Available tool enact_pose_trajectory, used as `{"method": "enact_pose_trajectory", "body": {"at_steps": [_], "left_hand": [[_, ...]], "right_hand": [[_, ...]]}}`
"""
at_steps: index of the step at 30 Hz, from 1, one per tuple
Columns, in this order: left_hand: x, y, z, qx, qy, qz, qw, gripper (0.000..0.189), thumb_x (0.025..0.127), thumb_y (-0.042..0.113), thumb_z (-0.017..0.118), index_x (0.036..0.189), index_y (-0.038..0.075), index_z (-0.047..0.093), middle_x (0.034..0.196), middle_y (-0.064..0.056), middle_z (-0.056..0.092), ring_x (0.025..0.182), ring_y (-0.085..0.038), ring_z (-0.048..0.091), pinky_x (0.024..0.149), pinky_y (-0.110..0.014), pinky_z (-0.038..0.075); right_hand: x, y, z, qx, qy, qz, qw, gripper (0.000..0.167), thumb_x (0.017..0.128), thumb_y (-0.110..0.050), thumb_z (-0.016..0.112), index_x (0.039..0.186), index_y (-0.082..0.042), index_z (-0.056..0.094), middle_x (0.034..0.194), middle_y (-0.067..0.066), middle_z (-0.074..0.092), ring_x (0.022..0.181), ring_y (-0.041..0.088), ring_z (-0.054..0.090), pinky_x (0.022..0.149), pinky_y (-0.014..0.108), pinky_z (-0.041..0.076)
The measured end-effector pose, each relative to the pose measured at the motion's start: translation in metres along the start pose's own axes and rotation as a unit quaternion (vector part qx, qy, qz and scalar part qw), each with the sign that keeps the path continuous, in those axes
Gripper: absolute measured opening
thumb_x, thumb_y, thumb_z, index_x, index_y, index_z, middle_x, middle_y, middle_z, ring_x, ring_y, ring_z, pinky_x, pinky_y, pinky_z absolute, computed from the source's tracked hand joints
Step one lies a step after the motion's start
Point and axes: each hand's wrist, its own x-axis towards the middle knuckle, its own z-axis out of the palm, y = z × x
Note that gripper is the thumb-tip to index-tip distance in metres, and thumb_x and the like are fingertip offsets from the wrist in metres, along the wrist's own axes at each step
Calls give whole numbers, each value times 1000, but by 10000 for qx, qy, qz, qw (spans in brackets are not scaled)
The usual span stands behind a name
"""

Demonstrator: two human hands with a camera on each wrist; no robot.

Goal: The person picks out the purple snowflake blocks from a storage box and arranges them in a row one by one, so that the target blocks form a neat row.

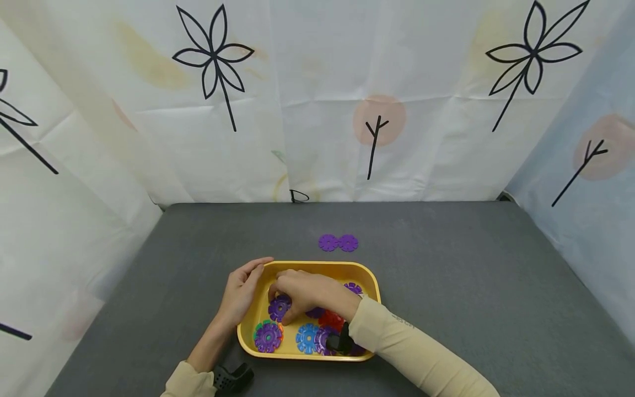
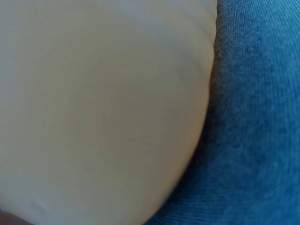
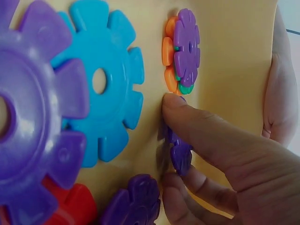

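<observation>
My right hand (image 1: 307, 292) reaches into a yellow tray (image 1: 307, 355) and pinches a purple snowflake disc (image 3: 180, 157) between thumb and fingers, the disc on edge in the right wrist view. My left hand (image 1: 242, 295) lies along the tray's left side, fingers extended at the upper left corner. Close to the pinched disc is a stack of discs (image 3: 187, 49), purple on top of green and orange. A blue disc (image 1: 306, 338), other purple discs (image 1: 324, 340) and a red disc (image 1: 331, 320) lie nearer the tray's right. The left wrist view shows mostly a sleeve (image 2: 93, 103).
Beyond the tray, two purple discs (image 1: 338, 242) lie side by side on the dark grey table (image 1: 446, 264). Patterned cloth (image 1: 317, 71) hangs at the back and sides. Blue fabric (image 2: 262, 117) shows beside the left sleeve.
</observation>
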Motion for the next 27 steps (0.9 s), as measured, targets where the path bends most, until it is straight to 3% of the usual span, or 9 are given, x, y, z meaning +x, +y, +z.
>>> {"method": "enact_pose_trajectory", "body": {"at_steps": [7,20,25,27], "left_hand": [[1,-4,1,90,29,14,10000,37,111,21,42,135,3,63,132,-20,66,114,-27,68,87,-15,55],[1,-6,1,137,21,-25,9999,36,111,22,42,135,5,63,131,-18,67,113,-27,68,87,-15,55],[1,-5,1,136,50,50,9999,36,111,21,43,135,3,63,132,-19,66,112,-23,68,88,-14,55],[1,-5,1,136,50,77,9999,36,111,21,43,135,3,63,132,-19,66,111,-21,68,88,-14,55]], "right_hand": [[-1,1,0,122,-2,46,9999,49,81,-32,88,124,-13,75,118,-5,76,98,3,63,93,15,53],[-5,3,-4,460,75,124,9988,45,79,-29,90,118,-10,77,91,-6,73,70,3,50,66,12,45],[-8,0,-12,302,197,118,9993,48,80,-32,89,121,-11,75,88,-7,69,72,4,49,65,15,43],[-11,0,-16,308,287,129,9990,48,80,-31,89,122,-11,75,95,-6,73,78,4,54,70,14,46]]}}
